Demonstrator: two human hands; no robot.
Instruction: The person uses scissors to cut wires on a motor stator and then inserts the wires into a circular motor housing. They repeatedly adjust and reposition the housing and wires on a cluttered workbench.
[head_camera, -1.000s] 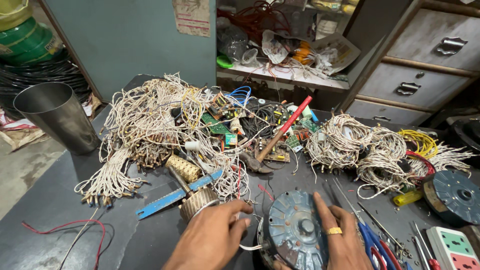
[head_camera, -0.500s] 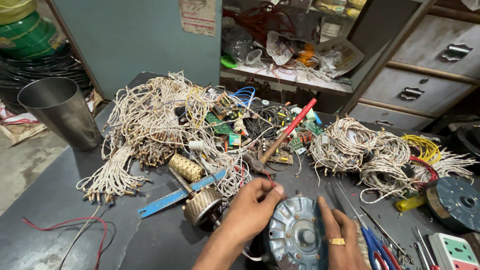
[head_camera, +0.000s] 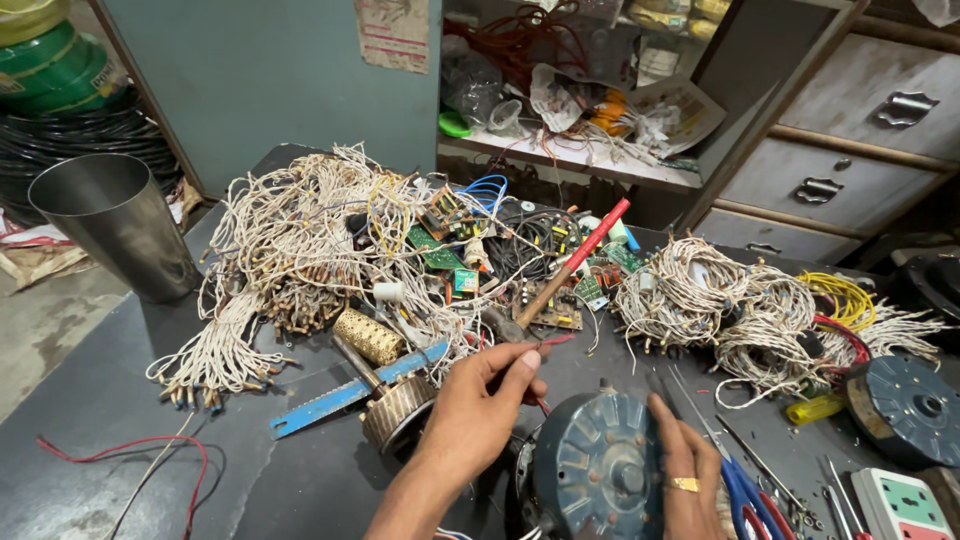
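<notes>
At the worktop's near edge, your right hand is resting open-fingered on the grey motor; your left hand is pinching a red wire, wire bundles crowding behind.

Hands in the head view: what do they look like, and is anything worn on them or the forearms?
Two bare hands, no gloves. The left hand comes in on a bare forearm with no sleeve, watch or band in view. The right hand wears a gold-coloured ring on one finger; its wrist and forearm are cut off by the bottom edge, so any sleeve there cannot be told.
</notes>
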